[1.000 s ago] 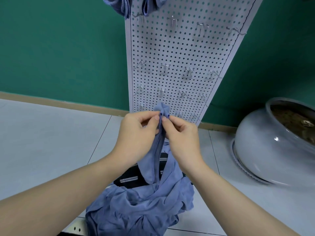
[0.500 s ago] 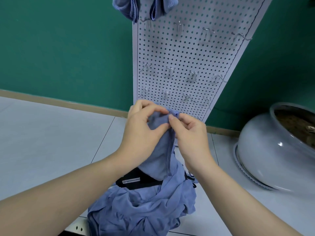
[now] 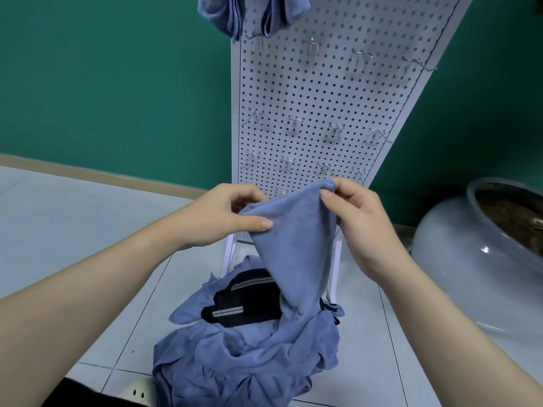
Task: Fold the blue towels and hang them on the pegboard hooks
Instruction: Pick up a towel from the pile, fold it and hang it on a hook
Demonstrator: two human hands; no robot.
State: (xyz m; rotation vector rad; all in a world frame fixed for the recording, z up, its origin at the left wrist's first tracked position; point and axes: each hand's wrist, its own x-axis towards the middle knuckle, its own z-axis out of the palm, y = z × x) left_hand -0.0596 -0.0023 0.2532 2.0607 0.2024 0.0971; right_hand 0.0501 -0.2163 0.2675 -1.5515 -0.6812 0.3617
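Note:
A blue towel point(image 3: 296, 242) hangs in front of me, stretched along its top edge between both hands. My left hand point(image 3: 223, 215) pinches its left part between thumb and fingers. My right hand point(image 3: 352, 210) pinches its upper right corner. The towel's lower end runs down into a heap of blue towels point(image 3: 244, 356) lying over a black bag point(image 3: 246, 298) on the floor. Behind stands a white pegboard point(image 3: 329, 92) with rows of bare metal hooks point(image 3: 293, 124). Two folded blue towels point(image 3: 252, 13) hang at its top left.
A large grey ceramic pot point(image 3: 476, 254) sits on the floor at the right, close to my right forearm. A green wall point(image 3: 111, 83) backs the scene. Pale floor tiles point(image 3: 73, 218) spread to the left. A white power strip point(image 3: 138, 392) lies near the heap's left edge.
My hands have moved apart, spreading the towel's top edge from a bunched point into a wider span. The view has tilted up a little, showing more of the pegboard.

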